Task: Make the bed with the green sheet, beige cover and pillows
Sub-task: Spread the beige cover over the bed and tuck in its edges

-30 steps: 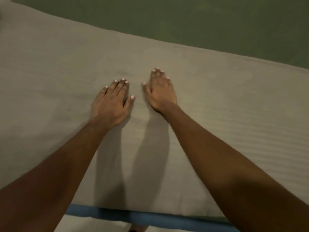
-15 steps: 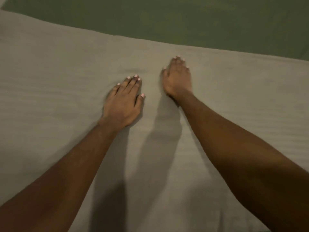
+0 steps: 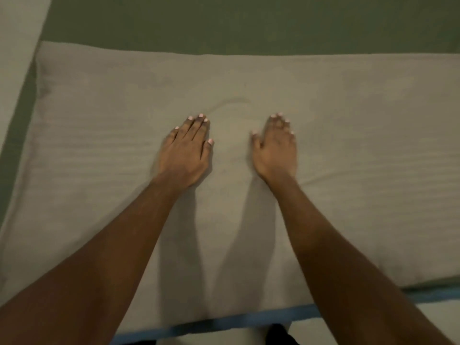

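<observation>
**Beige cover** (image 3: 348,120): fills the middle of the view and lies on the bed. Its far edge runs straight across at 12 o'clock, its left edge and rounded corner sit at 10 o'clock, and its near edge meets the bed's edge at 6 o'clock. Fine woven stripes show on its face. A shallow crease (image 3: 231,102) curves just beyond the fingertips, at 12 o'clock from both hands.

**Left hand** (image 3: 185,151): palm down on the cover, with no grip on it; fingers straight and close together, thumb alongside.

**Right hand** (image 3: 275,148): palm down beside the left, the two near each other but apart. The fingers are straight and hold nothing.

The flat placement likely serves to smooth the fabric outward rather than lift it.

**Green sheet** (image 3: 249,23): bare beyond the cover at 12 o'clock and in a narrow strip at 9 o'clock, under the cover.

**Second beige piece** (image 3: 17,46): at 10 o'clock, past the green strip; whether it is a pillow cannot be told.

**Blue band** (image 3: 236,319): runs along the bed's near side at 6 o'clock.
</observation>
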